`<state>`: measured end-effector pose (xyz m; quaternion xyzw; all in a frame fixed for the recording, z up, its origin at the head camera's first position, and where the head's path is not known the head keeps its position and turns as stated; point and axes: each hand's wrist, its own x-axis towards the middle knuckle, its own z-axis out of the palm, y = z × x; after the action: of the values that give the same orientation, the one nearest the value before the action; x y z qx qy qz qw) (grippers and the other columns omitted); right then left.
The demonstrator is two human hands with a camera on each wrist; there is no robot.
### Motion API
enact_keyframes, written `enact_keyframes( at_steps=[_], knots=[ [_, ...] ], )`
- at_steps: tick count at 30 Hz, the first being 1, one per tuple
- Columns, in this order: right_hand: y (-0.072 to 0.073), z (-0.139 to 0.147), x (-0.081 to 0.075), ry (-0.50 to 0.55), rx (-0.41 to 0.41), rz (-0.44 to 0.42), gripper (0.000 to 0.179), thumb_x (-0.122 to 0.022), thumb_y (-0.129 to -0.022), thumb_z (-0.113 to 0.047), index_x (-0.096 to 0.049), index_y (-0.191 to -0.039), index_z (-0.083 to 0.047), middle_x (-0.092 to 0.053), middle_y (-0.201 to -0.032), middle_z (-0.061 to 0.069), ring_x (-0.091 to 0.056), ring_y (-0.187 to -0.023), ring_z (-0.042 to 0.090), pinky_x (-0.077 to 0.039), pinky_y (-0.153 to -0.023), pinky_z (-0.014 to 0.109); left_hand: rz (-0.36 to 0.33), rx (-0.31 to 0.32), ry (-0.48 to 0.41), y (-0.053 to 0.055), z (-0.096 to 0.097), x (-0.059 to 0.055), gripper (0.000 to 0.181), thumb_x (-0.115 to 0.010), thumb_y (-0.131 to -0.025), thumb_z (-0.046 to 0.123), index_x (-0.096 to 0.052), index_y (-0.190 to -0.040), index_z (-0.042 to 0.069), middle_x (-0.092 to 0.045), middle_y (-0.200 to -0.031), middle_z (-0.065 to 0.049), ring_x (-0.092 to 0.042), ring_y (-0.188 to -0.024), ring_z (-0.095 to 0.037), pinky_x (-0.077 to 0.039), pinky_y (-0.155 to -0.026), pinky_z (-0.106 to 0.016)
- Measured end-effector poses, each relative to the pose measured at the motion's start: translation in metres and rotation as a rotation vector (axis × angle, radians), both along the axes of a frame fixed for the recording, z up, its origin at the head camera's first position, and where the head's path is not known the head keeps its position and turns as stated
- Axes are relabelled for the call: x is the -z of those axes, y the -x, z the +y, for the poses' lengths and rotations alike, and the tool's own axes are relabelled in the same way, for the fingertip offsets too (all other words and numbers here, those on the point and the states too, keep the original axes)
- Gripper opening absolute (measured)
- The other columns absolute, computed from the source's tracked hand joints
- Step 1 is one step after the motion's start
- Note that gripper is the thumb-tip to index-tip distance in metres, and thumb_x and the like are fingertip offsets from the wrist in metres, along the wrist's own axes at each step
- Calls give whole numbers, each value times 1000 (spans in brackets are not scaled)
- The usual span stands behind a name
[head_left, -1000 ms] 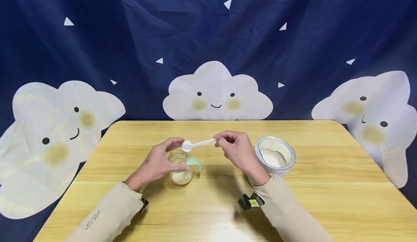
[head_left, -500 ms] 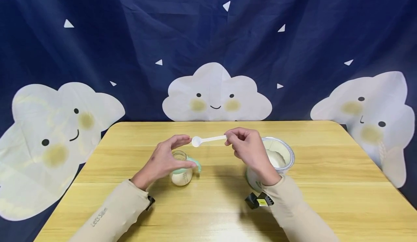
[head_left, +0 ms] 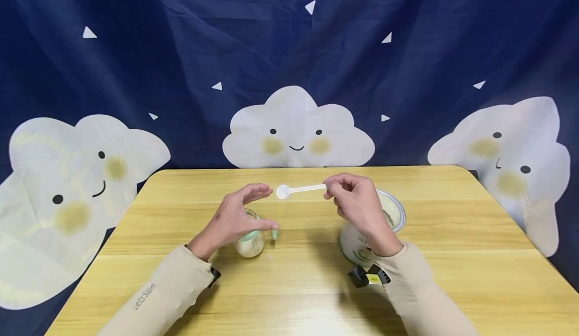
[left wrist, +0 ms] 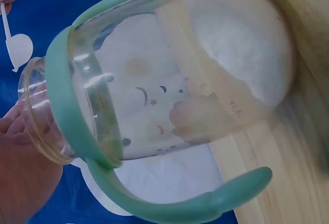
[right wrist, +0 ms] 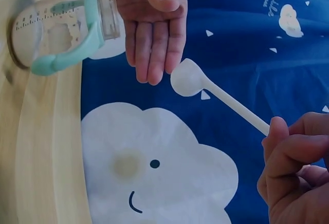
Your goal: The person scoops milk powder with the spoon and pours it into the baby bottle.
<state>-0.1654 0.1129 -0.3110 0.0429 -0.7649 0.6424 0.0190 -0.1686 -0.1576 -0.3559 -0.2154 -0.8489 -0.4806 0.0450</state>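
Note:
A clear baby bottle (head_left: pixel 250 246) with a green handled collar (left wrist: pixel 69 100) stands upright on the table, uncapped, white powder in its bottom. Over and beside its mouth hovers my left hand (head_left: pixel 231 221), thumb spread away from straight fingers, with nothing held. In the right wrist view that palm (right wrist: pixel 151 23) faces the camera. Between thumb and fingers, my right hand (head_left: pixel 359 206) pinches the end of a white measuring scoop (head_left: pixel 300 189). The scoop's bowl (right wrist: pixel 187 78) points toward the left fingertips, apart from the bottle; no powder heap shows in it.
Under the right forearm stands an open tin of milk powder (head_left: pixel 355 243), partly hidden by the hand. The wooden table (head_left: pixel 298 280) ends at a dark blue curtain (head_left: pixel 289 39) printed with smiling clouds.
My right hand has moved right and slightly up with the scoop, away from the bottle and over the tin. My left hand has shifted slightly right, its fingers and thumb spreading off the bottle.

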Motion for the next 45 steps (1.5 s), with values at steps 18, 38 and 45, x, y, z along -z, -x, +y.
enact_keyframes(
  at_steps=[18,38,45],
  knots=[
    [-4,26,-10,-15,47,30,22,-54,-93,-4,-66,-102,10,-62,-69,1,-39,-44,5,-30,-41,16,-52,67,-89,1,23,-7,77,-95,-68,20,-57,-134,6,-64,-132,-4,-58,-125,-20,-40,-109,-49],
    [-12,65,-12,-45,144,47,13,-58,-92,-6,-68,-94,2,-61,-65,-3,-42,-48,6,-35,-40,19,-112,103,-127,3,53,-7,87,-95,-67,19,-52,-141,5,-58,-140,-4,-52,-132,-21,-40,-111,-39],
    [-12,78,-10,-24,149,44,12,-59,-93,-6,-69,-88,-4,-60,-64,-5,-41,-48,5,-33,-41,18,-124,117,-127,6,64,-4,91,-95,-66,18,-49,-143,3,-54,-144,-7,-50,-134,-24,-39,-112,-37]
  ],
)
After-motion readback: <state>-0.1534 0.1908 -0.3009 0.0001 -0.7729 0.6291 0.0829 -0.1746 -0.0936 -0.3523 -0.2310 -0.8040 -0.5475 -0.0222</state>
